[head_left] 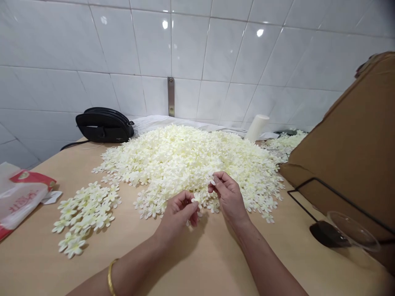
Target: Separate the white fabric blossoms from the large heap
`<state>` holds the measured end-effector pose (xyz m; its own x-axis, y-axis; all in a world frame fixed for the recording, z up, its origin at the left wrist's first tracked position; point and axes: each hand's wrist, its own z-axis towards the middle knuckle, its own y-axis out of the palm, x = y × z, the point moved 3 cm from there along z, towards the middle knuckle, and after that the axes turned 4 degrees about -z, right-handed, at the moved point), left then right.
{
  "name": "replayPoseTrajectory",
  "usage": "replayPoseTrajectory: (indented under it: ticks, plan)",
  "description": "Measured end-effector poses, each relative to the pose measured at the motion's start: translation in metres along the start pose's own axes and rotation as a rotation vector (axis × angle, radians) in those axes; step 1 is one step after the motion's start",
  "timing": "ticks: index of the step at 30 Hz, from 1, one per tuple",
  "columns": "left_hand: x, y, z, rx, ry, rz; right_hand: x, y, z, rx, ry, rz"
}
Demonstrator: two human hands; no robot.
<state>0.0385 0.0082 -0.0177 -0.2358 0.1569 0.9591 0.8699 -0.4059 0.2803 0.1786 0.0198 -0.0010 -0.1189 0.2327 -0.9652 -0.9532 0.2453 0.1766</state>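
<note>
A big heap of cream-white fabric flowers [191,160] covers the middle of the wooden table [212,263]. My left hand [179,213] hovers at the heap's near edge, its fingers pinched on a small white flower [195,200]. Just to the right, my right hand [226,195] is also pinched, its fingertips on a flower petal [212,181] at the edge of the heap. A gold bangle [110,276] sits on my left wrist. A smaller, flatter group of flowers [86,211] lies apart on the left.
A black bag [103,125] rests at the back left by the tiled wall. A red and white plastic bag [21,197] lies at the left edge. A brown cardboard box [352,148] stands at the right, with a clear plastic cup [353,236] and a black wire frame [321,189] before it. A white roll [256,127] stands behind the heap.
</note>
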Motion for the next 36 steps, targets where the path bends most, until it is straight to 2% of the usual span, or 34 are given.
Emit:
replayPoseTrajectory:
  ticks: [4,9,12,15,19,21,25,29,33,36]
  plan:
    - [-0.002,0.004,-0.002,0.023,0.067,0.217,-0.002,-0.012,0.008,0.131,0.027,0.168]
    - [-0.004,0.003,-0.005,-0.019,0.233,0.456,-0.001,-0.01,0.007,0.052,0.18,0.422]
    - [-0.002,0.001,-0.007,-0.038,0.318,0.585,-0.003,-0.004,0.001,0.024,0.188,0.417]
    - [0.004,-0.001,-0.007,-0.024,0.388,0.697,-0.009,0.0,-0.007,0.036,0.089,0.15]
    - [0.011,-0.006,-0.003,0.012,0.436,0.769,-0.014,0.008,-0.017,-0.005,-0.225,-0.542]
    - [0.013,-0.008,-0.001,0.041,0.457,0.789,-0.01,0.012,-0.02,-0.046,-0.322,-0.751]
    - [0.015,-0.011,0.0,0.079,0.49,0.805,0.001,0.012,-0.018,-0.042,-0.336,-0.892]
    - [0.015,-0.013,0.001,0.099,0.469,0.733,-0.005,0.009,-0.016,-0.025,-0.41,-1.015]
    - [0.011,-0.015,0.002,0.126,0.368,0.585,-0.015,0.009,-0.013,-0.085,-0.474,-1.098]
    - [0.008,-0.012,0.001,0.11,0.284,0.464,-0.021,0.007,-0.014,-0.06,-0.473,-1.048]
